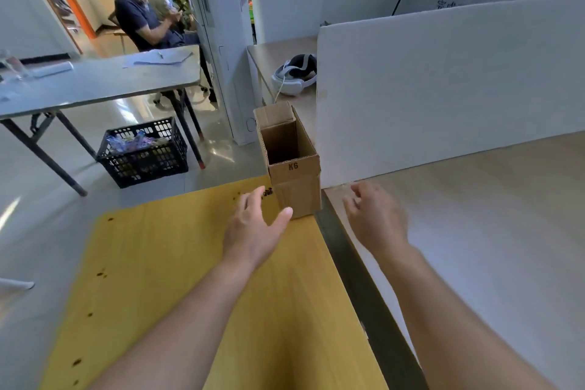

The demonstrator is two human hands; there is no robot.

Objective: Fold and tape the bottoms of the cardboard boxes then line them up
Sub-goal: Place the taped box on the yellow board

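A small brown cardboard box (296, 182) marked "K6" stands upright at the far right corner of the yellow table (177, 279), its top flaps open and its inside empty. My left hand (256, 228) hovers just in front of the box's lower left, fingers spread and relaxed, thumb tip close to the box's bottom edge; whether it touches is unclear. My right hand (376, 218) hangs to the right of the box over the pale wooden table (474, 231), fingers loosely curled, holding nothing.
A white partition board (443, 89) stands behind the pale table, right beside the box. A dark gap (357, 269) separates the two tables. A headset (296, 73) lies on a far desk. A black crate (144, 152) sits on the floor; a person sits behind a grey table (95, 79).
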